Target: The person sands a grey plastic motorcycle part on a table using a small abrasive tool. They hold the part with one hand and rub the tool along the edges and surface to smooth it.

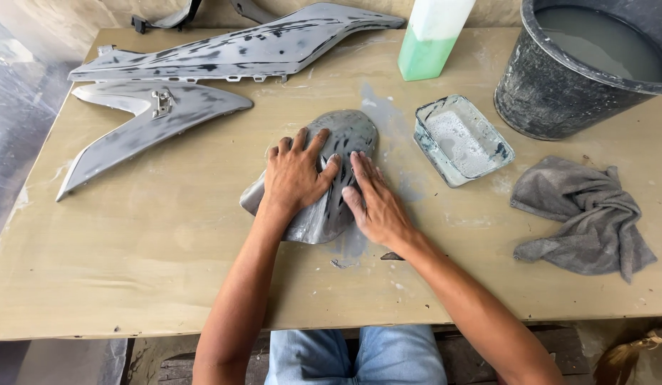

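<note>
Grey curved panel (331,178) on bench (131,242), left hand (295,175) flat, fingers spread on it, right hand (374,199) flat pressing its 3 o'clock edge, soapy tray (463,139) at 2 o'clock.

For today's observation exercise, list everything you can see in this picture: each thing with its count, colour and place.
Curved panel: one, grey, table centre, under both hands.
Long fairing panels: two, grey, far left.
Rectangular tray: one, clear, foamy water, right of centre.
Bucket: one, dark grey, cloudy water, far right.
Cloth: one, grey, crumpled, right.
Bottle: one, white and green, far centre.
Table: one, tan.
Left hand: flat on panel.
Right hand: flat on panel's right side.
</note>
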